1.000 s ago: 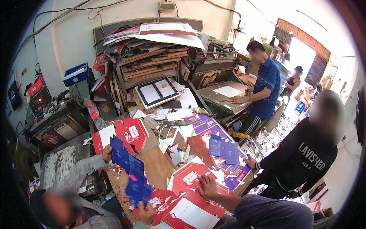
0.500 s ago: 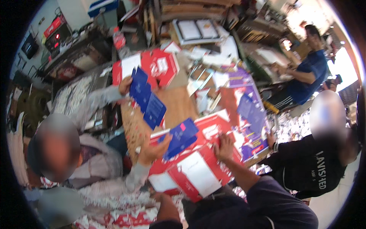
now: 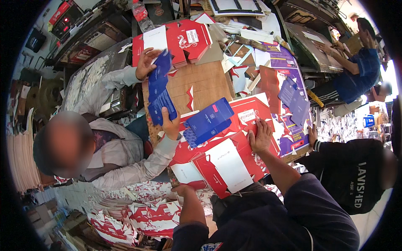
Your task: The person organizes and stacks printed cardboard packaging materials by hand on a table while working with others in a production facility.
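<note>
My right hand [image 3: 260,136] lies with fingers spread on a stack of flat red printed box blanks [image 3: 205,159]. By the near left corner of these blanks is my left hand [image 3: 183,189], its fingers mostly hidden at the table edge. A red and white blank [image 3: 229,165] overhangs the near edge, between my arms. On top of the red stack, left of my right hand, rests a flat blue box blank [image 3: 209,121]. A co-worker at the left holds a strip of blue blanks [image 3: 158,88] with both hands.
More red blanks [image 3: 180,42] are stacked at the far left of the wooden table [image 3: 205,83]. Paper scraps and a purple printed sheet [image 3: 284,58] with blue blanks [image 3: 294,100] occupy its right. A person in black stands close at the right, one hand at the table edge.
The co-worker's nearer hand has moved from open beside the blue blank on the stack to gripping the held blue strip. My right hand stays on the red blanks. The view has shifted.
</note>
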`<state>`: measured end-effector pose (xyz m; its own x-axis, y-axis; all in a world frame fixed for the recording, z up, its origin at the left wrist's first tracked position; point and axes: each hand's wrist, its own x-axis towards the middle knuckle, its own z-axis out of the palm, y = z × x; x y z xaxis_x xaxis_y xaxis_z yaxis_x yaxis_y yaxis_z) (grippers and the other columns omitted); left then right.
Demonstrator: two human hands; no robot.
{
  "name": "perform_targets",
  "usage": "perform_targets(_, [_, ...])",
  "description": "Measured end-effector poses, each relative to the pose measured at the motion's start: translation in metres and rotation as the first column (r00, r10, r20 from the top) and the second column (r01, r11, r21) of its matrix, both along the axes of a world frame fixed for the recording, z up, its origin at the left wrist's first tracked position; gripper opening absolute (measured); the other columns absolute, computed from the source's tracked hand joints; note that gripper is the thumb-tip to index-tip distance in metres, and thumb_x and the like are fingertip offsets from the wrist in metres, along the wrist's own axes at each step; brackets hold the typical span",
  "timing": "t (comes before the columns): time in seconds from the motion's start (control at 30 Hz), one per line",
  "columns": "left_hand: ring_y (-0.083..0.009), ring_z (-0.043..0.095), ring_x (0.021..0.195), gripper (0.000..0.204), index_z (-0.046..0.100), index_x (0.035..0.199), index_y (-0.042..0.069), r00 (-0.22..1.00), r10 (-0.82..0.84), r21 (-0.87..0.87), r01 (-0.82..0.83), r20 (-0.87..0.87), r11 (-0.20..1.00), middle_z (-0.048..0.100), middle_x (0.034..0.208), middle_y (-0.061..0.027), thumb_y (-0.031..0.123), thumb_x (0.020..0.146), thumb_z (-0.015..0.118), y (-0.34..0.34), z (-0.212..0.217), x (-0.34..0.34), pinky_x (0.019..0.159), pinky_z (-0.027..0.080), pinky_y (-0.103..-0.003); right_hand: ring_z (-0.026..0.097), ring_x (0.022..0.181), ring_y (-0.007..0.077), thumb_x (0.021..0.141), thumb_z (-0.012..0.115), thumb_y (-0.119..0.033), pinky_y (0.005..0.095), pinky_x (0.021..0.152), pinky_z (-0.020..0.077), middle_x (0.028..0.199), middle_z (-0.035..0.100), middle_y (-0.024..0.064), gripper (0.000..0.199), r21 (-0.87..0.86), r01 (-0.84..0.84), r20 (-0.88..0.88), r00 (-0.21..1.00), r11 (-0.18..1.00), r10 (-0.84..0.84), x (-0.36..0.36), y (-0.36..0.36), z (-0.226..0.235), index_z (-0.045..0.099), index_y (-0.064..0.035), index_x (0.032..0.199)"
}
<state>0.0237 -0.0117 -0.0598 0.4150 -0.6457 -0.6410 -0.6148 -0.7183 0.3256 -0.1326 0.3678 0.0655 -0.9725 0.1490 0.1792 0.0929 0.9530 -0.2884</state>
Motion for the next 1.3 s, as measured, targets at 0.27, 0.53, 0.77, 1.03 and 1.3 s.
perform_targets(0.27, [-0.0431, 0.056, 0.124, 0.095, 0.061, 0.123, -0.013, 0.994, 0.093, -0.099, -0.087, 0.063, 0.991, 0.059, 0.133, -0.0277, 0.070, 0.095, 0.025, -0.005, -0.022, 0.008, 0.110, 0.040, -0.051, 0.039, 0.134, 0.0367, 0.093, 0.055, -0.042, 0.0503, 0.113, 0.0268, 0.144, 0.045, 0.0158, 0.060, 0.001, -0.010, -0.017, 1.000, 1.000, 0.010, -0.003, -0.003, -0.004, 0.047, -0.0040, 0.139])
perform_targets(0.53, [-0.0425, 0.051, 0.128, 0.077, 0.046, 0.137, -0.004, 0.999, 0.018, -0.068, -0.016, 0.030, 0.998, 0.050, 0.142, -0.0256, 0.057, 0.100, 0.019, -0.001, 0.000, 0.000, 0.110, 0.039, -0.053, 0.038, 0.135, 0.0372, 0.093, 0.056, -0.042, 0.0511, 0.113, 0.0277, 0.144, 0.045, 0.0141, 0.057, -0.013, 0.002, -0.020, 1.000, 1.000, -0.002, -0.003, -0.003, -0.002, 0.048, -0.0066, 0.137])
perform_targets(0.77, [-0.0421, 0.047, 0.132, 0.067, 0.039, 0.143, 0.001, 0.999, -0.011, -0.066, 0.014, 0.041, 0.998, 0.041, 0.150, -0.0227, 0.049, 0.103, 0.014, 0.001, 0.010, -0.003, 0.110, 0.037, -0.054, 0.039, 0.133, 0.0370, 0.092, 0.057, -0.041, 0.0503, 0.112, 0.0284, 0.143, 0.046, 0.0140, 0.056, -0.020, 0.008, -0.022, 1.000, 1.000, -0.009, -0.004, -0.006, 0.001, 0.050, -0.0063, 0.136])
perform_targets(1.03, [-0.0383, 0.049, 0.131, 0.079, 0.044, 0.144, 0.001, 0.962, 0.255, -0.248, -0.225, 0.096, 0.942, 0.043, 0.151, -0.0197, 0.062, 0.097, 0.026, -0.010, -0.022, -0.002, 0.112, 0.036, -0.050, 0.038, 0.134, 0.0366, 0.093, 0.057, -0.042, 0.0503, 0.114, 0.0269, 0.144, 0.045, 0.0141, 0.058, -0.001, 0.000, -0.022, 1.000, 1.000, 0.000, -0.007, -0.008, 0.003, 0.048, -0.0056, 0.137])
perform_targets(1.3, [-0.0374, 0.048, 0.133, 0.090, 0.051, 0.138, -0.008, 0.948, 0.307, -0.227, -0.282, 0.084, 0.932, 0.045, 0.150, -0.0213, 0.069, 0.093, 0.032, 0.023, 0.032, -0.035, 0.117, 0.031, -0.048, 0.036, 0.136, 0.0363, 0.094, 0.056, -0.041, 0.0500, 0.116, 0.0243, 0.145, 0.044, 0.0134, 0.056, 0.012, 0.048, 0.030, 0.998, 0.999, -0.049, 0.000, 0.003, -0.011, 0.047, -0.0076, 0.138])
